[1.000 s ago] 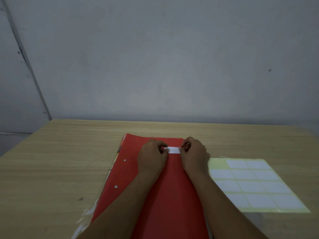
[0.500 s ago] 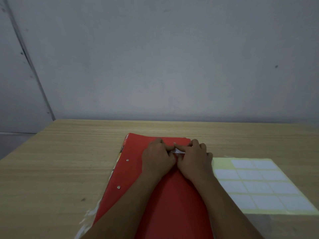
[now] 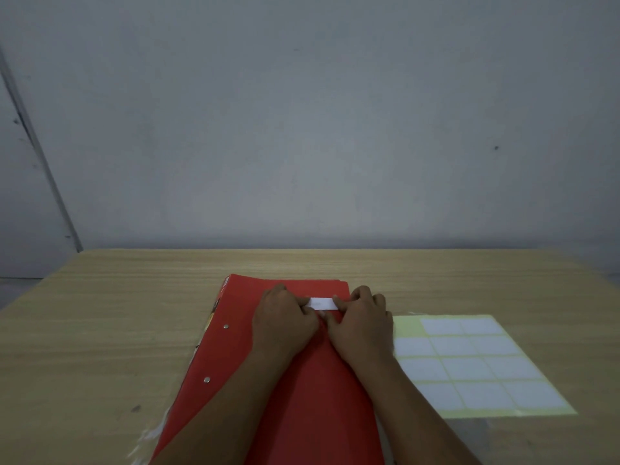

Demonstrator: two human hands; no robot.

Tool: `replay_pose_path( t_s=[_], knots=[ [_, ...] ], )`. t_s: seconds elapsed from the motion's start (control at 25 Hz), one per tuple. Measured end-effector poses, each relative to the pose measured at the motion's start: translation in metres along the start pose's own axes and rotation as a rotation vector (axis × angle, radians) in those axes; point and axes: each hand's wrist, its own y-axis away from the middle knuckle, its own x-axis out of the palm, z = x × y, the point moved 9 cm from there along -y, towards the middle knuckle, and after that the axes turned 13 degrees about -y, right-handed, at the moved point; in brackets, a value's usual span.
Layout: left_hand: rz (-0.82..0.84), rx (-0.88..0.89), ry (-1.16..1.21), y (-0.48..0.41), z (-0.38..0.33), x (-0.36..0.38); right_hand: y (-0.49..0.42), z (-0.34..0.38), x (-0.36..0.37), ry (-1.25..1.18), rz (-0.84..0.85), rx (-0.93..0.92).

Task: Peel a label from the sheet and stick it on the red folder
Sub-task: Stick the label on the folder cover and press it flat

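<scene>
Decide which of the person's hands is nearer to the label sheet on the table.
Right. The right hand rests on the folder just beside the label sheet; the left hand lies farther away, beyond it.

matt red folder, wood-grain table

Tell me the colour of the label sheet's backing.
Pale yellow backing, clearest in the head view.

Left hand and right hand lie side by side, knuckles up, fingers curled downward.
</scene>
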Motion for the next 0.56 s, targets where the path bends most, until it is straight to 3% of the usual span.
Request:
replay_pose_path(
  t_s=[0.28,0.56],
  knots=[
    [0.094,0.282,-0.260,0.011,-0.010,0.001,0.006,0.005,0.000,0.012,0.059,-0.065],
    [0.139,0.331,-0.476,0.039,-0.020,-0.004,0.024,0.009,0.002,-0.020,0.116,-0.109]
  ],
)
